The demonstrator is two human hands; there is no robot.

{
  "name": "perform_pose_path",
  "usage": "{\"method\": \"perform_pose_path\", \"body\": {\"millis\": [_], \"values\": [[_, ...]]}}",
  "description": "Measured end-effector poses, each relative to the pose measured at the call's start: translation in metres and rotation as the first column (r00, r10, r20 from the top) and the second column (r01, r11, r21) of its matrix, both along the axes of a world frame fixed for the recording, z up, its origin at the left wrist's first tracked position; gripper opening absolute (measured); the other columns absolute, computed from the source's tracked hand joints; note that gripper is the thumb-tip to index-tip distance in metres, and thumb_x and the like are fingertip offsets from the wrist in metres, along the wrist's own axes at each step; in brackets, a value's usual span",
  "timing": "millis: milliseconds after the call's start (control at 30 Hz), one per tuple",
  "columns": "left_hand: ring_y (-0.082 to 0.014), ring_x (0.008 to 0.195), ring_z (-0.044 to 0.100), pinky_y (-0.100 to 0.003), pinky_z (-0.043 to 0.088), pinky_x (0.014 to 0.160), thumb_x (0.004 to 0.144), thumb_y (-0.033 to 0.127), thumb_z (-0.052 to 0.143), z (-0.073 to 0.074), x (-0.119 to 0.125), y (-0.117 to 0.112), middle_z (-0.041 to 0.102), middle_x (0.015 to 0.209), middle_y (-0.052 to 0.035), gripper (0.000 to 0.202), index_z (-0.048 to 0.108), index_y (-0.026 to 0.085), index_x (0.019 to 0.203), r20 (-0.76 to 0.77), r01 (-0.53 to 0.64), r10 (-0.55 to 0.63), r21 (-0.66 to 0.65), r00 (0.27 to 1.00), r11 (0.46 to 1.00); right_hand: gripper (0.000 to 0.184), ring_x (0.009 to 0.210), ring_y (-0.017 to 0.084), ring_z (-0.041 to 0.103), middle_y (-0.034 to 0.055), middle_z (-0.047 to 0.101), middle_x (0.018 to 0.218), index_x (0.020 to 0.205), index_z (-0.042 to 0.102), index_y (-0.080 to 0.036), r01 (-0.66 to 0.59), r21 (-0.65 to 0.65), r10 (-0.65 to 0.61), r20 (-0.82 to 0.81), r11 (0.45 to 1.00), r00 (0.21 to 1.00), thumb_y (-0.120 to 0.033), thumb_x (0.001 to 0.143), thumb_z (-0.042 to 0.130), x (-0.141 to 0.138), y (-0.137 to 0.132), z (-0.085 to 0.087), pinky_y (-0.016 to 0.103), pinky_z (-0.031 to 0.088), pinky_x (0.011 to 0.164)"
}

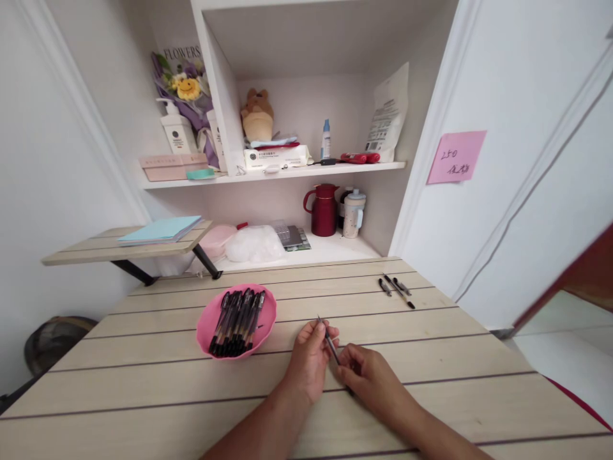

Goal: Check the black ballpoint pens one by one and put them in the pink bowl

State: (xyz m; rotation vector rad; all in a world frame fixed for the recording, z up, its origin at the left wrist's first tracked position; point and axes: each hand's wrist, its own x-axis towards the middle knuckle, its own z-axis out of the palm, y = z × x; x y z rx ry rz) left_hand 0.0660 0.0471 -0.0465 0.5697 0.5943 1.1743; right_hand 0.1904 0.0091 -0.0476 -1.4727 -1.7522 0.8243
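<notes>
A slim dark pen (332, 348) slants between my two hands above the table, with its bare thin tip pointing up and away from me. My left hand (309, 361) is closed on the pen near that tip, thumb and fingers pinching it. Farther down, my right hand (366, 374) wraps round the barrel, and the dark lower end shows beneath its fingers. Left of my hands sits a pink scalloped bowl (205, 326) holding several black capped pens (237, 322), laid side by side. Black pen caps (384, 287) and thin pen parts (398, 291) lie farther back on the right.
The slatted wooden table (445, 377) runs back to a white shelf unit (335, 167). A small raised stand (86, 246) bears blue paper (163, 229) at the left. A red jug (324, 211) and a tumbler (353, 216) stand behind. A pink note (456, 157) hangs on the wall.
</notes>
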Motion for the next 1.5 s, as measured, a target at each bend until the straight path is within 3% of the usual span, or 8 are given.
{"method": "perform_pose_path", "body": {"millis": [300, 433, 500, 600, 667, 967, 1500], "values": [[-0.0150, 0.073, 0.057, -0.028, 0.041, 0.072, 0.066, 0.036, 0.068, 0.000, 0.000, 0.002, 0.061, 0.072, -0.0033, 0.028, 0.058, 0.015, 0.083, -0.084, 0.055, -0.053, 0.026, 0.995, 0.998, 0.017, 0.051, 0.009, 0.038, -0.0052, 0.041, 0.052, 0.056, 0.035, -0.021, -0.032, 0.013, 0.033, -0.149, 0.999, 0.988, -0.018, 0.069, 0.045, -0.005, -0.003, -0.008, 0.021, 0.030, 0.049], [-0.0193, 0.084, 0.060, -0.033, 0.041, 0.078, 0.065, 0.039, 0.068, -0.002, -0.001, 0.004, 0.063, 0.092, -0.0083, 0.042, 0.056, 0.018, 0.099, -0.081, 0.026, -0.030, -0.050, 0.996, 0.998, 0.014, 0.053, 0.011, 0.044, -0.0026, 0.049, 0.054, 0.060, 0.046, -0.019, 0.101, 0.062, -0.103, 0.032, 0.993, 0.994, -0.022, 0.073, 0.045, 0.019, 0.016, -0.004, 0.021, 0.032, 0.050], [-0.0207, 0.089, 0.059, -0.035, 0.041, 0.081, 0.065, 0.040, 0.068, -0.003, -0.001, 0.004, 0.061, 0.099, -0.0107, 0.047, 0.055, 0.019, 0.104, -0.093, 0.022, -0.029, -0.074, 0.995, 0.997, 0.015, 0.059, 0.013, 0.050, 0.0012, 0.056, 0.062, 0.065, 0.053, -0.018, 0.212, 0.123, -0.239, 0.281, 0.969, 0.930, -0.022, 0.075, 0.044, 0.044, 0.034, 0.000, 0.023, 0.034, 0.055], [-0.0193, 0.084, 0.060, -0.035, 0.041, 0.081, 0.064, 0.038, 0.069, -0.004, -0.002, 0.003, 0.063, 0.092, -0.0109, 0.043, 0.058, 0.015, 0.099, -0.131, 0.028, -0.035, -0.056, 0.991, 0.998, 0.021, 0.072, 0.017, 0.056, 0.0082, 0.061, 0.082, 0.076, 0.059, -0.017, 0.349, 0.151, -0.358, 0.651, 0.925, 0.669, -0.022, 0.081, 0.040, 0.085, 0.061, 0.003, 0.025, 0.037, 0.061], [-0.0172, 0.078, 0.060, -0.034, 0.041, 0.079, 0.063, 0.037, 0.070, -0.005, -0.001, 0.001, 0.063, 0.086, -0.0095, 0.040, 0.059, 0.014, 0.093, -0.158, 0.042, -0.046, -0.032, 0.986, 0.999, 0.024, 0.076, 0.019, 0.057, 0.0117, 0.061, 0.086, 0.077, 0.060, -0.016, 0.393, 0.149, -0.378, 0.698, 0.907, 0.608, -0.022, 0.082, 0.038, 0.105, 0.073, 0.001, 0.028, 0.037, 0.063], [-0.0137, 0.070, 0.058, -0.030, 0.041, 0.074, 0.064, 0.032, 0.070, 0.000, 0.001, -0.004, 0.063, 0.078, -0.0066, 0.032, 0.060, 0.014, 0.088, -0.168, 0.057, -0.053, 0.017, 0.984, 0.998, 0.030, 0.081, 0.022, 0.058, 0.0132, 0.062, 0.090, 0.077, 0.063, -0.017, 0.437, 0.131, -0.377, 0.749, 0.890, 0.545, -0.025, 0.084, 0.035, 0.132, 0.088, -0.011, 0.030, 0.040, 0.065], [-0.0132, 0.069, 0.058, -0.030, 0.041, 0.074, 0.067, 0.029, 0.068, -0.002, 0.001, -0.004, 0.063, 0.077, -0.0065, 0.028, 0.059, 0.013, 0.089, -0.177, 0.071, -0.062, 0.040, 0.982, 0.997, 0.033, 0.080, 0.022, 0.058, 0.0121, 0.061, 0.095, 0.079, 0.061, -0.019, 0.443, 0.147, -0.373, 0.794, 0.884, 0.480, -0.029, 0.085, 0.030, 0.139, 0.087, -0.016, 0.030, 0.039, 0.061]]}}
